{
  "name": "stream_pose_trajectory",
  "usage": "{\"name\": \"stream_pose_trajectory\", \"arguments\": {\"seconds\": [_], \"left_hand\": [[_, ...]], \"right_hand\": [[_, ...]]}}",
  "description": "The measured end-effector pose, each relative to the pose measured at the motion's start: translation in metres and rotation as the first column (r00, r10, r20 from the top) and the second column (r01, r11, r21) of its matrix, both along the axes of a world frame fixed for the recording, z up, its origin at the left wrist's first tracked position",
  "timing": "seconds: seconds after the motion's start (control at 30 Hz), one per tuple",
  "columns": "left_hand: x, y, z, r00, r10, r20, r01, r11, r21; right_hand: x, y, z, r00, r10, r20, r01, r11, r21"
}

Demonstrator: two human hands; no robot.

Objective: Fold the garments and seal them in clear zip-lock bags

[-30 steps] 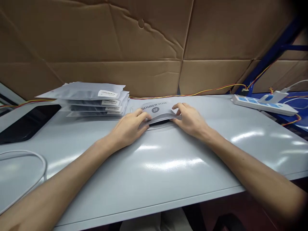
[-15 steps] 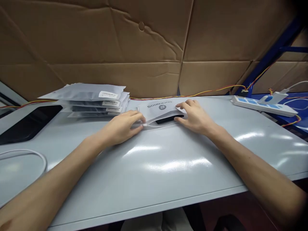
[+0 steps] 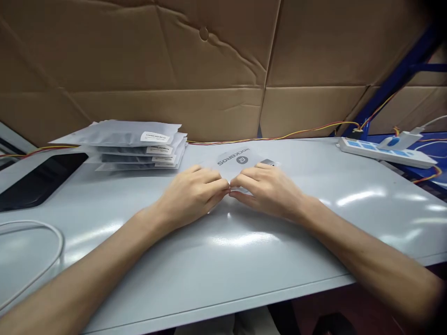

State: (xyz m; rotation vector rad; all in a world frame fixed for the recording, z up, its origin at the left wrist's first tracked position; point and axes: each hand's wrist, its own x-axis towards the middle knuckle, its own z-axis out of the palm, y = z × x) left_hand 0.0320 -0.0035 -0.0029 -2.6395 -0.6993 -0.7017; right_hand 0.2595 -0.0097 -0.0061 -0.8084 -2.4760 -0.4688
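Observation:
A translucent grey ROCKBROS pouch (image 3: 237, 160) lies flat on the grey table (image 3: 251, 265), its printed logo upside down to me. My left hand (image 3: 192, 193) and my right hand (image 3: 267, 190) lie on its near edge, fingertips meeting at the middle and pinching the film. Under my right fingers a small dark patch shows through the pouch; the hands hide the rest of it. To the left stands a stack of sealed grey pouches (image 3: 139, 146) with white labels.
A dark-screened tablet (image 3: 38, 179) lies at the table's left, with a white cable (image 3: 31, 260) looped nearby. A white power strip (image 3: 386, 153) sits at the right, near yellow-red wires (image 3: 279, 137). Cardboard sheets (image 3: 139, 56) and a blue rack (image 3: 394, 83) stand behind.
My hands have come together at the pouch's near edge. The pouch's open mouth and the dark item inside it no longer show, and the pouch lies flatter.

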Motion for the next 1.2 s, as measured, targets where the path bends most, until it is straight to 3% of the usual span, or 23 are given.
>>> {"name": "stream_pose_trajectory", "arguments": {"seconds": [0.2,0.33,0.67,1.03,1.2], "left_hand": [[-0.001,-0.001,0.004,1.000,0.018,-0.008,-0.018,1.000,0.014],[0.000,-0.001,0.005,1.000,0.023,0.011,-0.024,0.992,0.127],[-0.001,-0.001,0.016,0.998,0.030,0.050,-0.046,0.934,0.353],[0.000,-0.015,0.018,0.998,-0.064,0.029,0.050,0.936,0.349],[0.001,-0.024,0.021,0.998,-0.063,-0.007,0.063,0.979,0.194]], "right_hand": [[-0.002,0.001,-0.001,1.000,-0.017,-0.011,0.017,0.996,0.083],[-0.003,0.003,-0.001,0.999,-0.004,-0.052,0.013,0.984,0.177],[0.027,0.031,-0.001,0.965,-0.259,-0.041,0.261,0.933,0.246],[0.058,0.063,-0.014,0.879,-0.471,-0.073,0.476,0.877,0.068],[0.065,0.063,-0.013,0.843,-0.530,-0.087,0.529,0.848,-0.045]]}}
